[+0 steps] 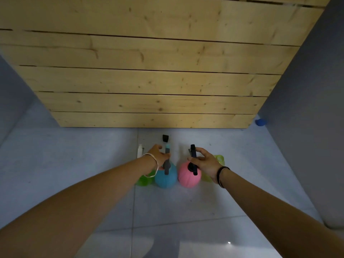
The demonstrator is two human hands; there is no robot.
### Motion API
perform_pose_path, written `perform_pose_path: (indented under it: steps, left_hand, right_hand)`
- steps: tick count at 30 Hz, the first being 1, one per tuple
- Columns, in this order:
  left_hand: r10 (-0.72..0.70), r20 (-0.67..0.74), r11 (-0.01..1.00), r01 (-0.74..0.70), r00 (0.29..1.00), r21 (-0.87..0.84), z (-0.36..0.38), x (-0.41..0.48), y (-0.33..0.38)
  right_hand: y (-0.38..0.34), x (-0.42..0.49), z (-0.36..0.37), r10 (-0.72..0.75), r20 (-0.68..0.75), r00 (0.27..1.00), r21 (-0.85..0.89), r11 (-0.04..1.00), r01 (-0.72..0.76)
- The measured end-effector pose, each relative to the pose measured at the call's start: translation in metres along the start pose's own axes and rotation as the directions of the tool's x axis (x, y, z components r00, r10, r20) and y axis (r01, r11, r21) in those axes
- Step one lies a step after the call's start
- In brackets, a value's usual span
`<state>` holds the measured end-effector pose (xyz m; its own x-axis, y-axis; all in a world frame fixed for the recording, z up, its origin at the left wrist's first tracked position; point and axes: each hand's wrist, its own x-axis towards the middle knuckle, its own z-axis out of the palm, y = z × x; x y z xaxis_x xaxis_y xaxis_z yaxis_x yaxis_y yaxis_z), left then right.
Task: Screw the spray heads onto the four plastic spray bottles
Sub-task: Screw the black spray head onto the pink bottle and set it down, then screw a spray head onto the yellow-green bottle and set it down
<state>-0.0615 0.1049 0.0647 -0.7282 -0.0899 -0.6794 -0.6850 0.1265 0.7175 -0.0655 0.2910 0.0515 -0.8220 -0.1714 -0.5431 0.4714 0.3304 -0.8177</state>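
Several round spray bottles stand in a row on the floor. A blue bottle carries a dark spray head, and my left hand grips that head from the left. A pink bottle has a black spray head on top, held by my right hand. A green bottle is partly hidden behind my left wrist. A yellow-green bottle is mostly hidden behind my right hand. A white spray head and a black part lie on the floor behind the bottles.
A tall wooden plank structure stands right behind the bottles. Grey walls close in on both sides. A small blue object lies at the right base of the planks. The floor is pale grey tile.
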Motion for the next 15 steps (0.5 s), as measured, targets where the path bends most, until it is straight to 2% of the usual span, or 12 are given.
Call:
perform_pose_path:
  steps: [6, 9, 12, 15]
  left_hand:
    - [-0.002, -0.002, 1.0, 0.002, 1.0, 0.006, -0.002, 0.0, -0.001]
    - [0.02, -0.012, 0.997, -0.019, 1.0, 0.071, -0.003, 0.0, -0.001]
    - [0.1, -0.054, 0.975, -0.087, 0.993, 0.205, -0.004, -0.001, 0.002]
    - [0.218, -0.099, 0.954, -0.191, 0.971, 0.233, -0.004, -0.004, 0.009]
  right_hand:
    - [-0.001, 0.0, -0.001, -0.004, -0.011, 1.0, -0.019, 1.0, 0.004]
    - [-0.004, -0.001, -0.006, -0.015, -0.018, 1.0, -0.084, 0.996, 0.014]
    - [-0.009, -0.003, -0.015, -0.028, -0.038, 0.999, -0.132, 0.991, 0.023]
    - [-0.013, -0.006, -0.032, -0.143, -0.171, 0.975, -0.19, 0.976, 0.11]
